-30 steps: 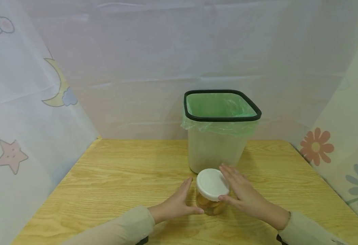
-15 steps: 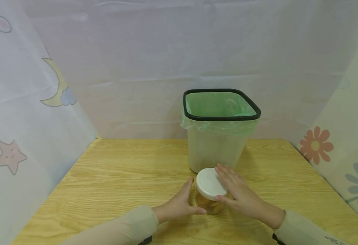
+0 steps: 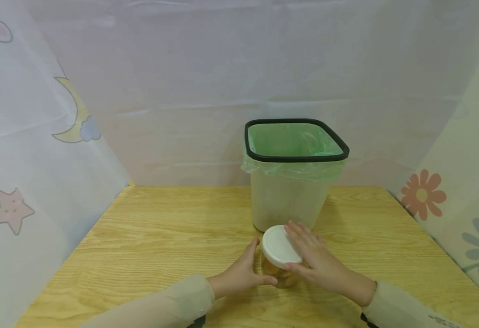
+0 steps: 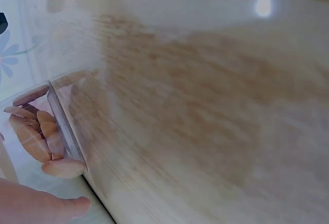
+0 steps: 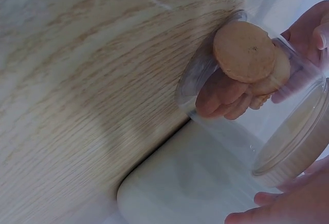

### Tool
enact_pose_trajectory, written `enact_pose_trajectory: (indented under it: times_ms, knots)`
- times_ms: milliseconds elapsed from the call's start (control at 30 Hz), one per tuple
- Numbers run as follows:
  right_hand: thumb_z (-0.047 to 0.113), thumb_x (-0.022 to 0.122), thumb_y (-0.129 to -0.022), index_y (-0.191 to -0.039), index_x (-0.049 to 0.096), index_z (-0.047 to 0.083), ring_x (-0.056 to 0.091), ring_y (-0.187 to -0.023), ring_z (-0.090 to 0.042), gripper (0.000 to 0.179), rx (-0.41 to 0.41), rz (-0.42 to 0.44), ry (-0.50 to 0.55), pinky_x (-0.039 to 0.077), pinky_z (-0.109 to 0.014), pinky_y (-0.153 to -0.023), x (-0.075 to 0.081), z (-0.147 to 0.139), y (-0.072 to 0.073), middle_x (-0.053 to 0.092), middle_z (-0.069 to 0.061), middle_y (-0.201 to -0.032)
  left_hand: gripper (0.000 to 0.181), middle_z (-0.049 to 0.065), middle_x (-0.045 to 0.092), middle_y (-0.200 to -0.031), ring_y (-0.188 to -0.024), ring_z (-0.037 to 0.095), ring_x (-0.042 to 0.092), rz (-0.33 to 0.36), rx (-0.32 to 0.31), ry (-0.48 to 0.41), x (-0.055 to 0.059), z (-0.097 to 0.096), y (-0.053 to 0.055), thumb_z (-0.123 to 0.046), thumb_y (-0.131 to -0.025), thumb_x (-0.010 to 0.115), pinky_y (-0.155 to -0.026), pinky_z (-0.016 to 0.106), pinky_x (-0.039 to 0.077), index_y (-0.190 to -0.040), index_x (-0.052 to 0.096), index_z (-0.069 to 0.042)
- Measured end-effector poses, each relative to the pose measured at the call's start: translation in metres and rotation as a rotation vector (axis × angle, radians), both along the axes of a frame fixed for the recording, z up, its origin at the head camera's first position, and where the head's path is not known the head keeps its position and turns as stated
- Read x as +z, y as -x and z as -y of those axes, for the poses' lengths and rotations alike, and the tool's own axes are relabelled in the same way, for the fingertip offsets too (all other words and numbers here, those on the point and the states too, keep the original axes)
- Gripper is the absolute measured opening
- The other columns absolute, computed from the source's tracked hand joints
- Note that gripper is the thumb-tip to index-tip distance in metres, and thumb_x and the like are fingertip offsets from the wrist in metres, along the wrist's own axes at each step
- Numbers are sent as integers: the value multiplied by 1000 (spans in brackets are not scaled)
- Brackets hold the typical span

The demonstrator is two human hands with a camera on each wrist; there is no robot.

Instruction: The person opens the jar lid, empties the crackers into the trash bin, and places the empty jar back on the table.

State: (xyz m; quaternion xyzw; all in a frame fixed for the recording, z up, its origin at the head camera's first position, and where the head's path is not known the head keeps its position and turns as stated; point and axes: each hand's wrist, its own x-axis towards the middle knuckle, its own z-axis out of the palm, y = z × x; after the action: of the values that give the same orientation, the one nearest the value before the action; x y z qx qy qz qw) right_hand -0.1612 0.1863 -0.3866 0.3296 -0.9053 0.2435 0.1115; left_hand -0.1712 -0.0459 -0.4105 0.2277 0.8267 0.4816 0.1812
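Note:
A clear jar [image 3: 281, 274] with a white ribbed lid [image 3: 278, 243] stands upright on the wooden table. Several round, flat, golden-brown cookies [image 5: 245, 52] lie inside. My right hand [image 3: 321, 260] reaches over the lid's right side, its straight fingertips at the far rim and its thumb at the near rim. On the jar's other side, my left hand [image 3: 241, 271] stands spread, thumb overlapping the jar's lower front and fingertips beside the lid. The right wrist view shows the left hand [image 5: 308, 36] through the clear wall. Only a fingertip or thumb of it shows in the left wrist view.
A pale waste bin [image 3: 290, 196] with a black rim and green liner bag [image 3: 282, 140] stands just behind the jar. The wooden table [image 3: 161, 237] meets a pale backdrop [image 3: 182, 77] at the back, with printed cloth on both sides.
My right hand has moved slightly left, covering more of the lid. My left hand has edged right, its thumb farther across the front of the jar. The jar stays on the table.

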Motion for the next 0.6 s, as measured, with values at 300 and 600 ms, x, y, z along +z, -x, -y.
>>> enact_pose_trajectory:
  times_ms: [300,600]
  knots:
    - [43,62,-93,-146,33,-5,24,-133,-56,77,-4,-17,-9,25,-82,-86,-1,2,1,28,-31,-150,110,30,8,-156,-142,47,15,-4,16,-22,-5,-3,4,-31,-82,78,-108,62,23,-151,2,8]
    - [42,63,-93,-146,34,-5,24,-134,-55,77,-20,-7,-12,25,-82,-87,-2,4,1,28,-30,-150,111,28,10,-157,-142,46,15,9,9,-67,-8,-6,8,-32,-82,78,-109,62,23,-150,2,9]
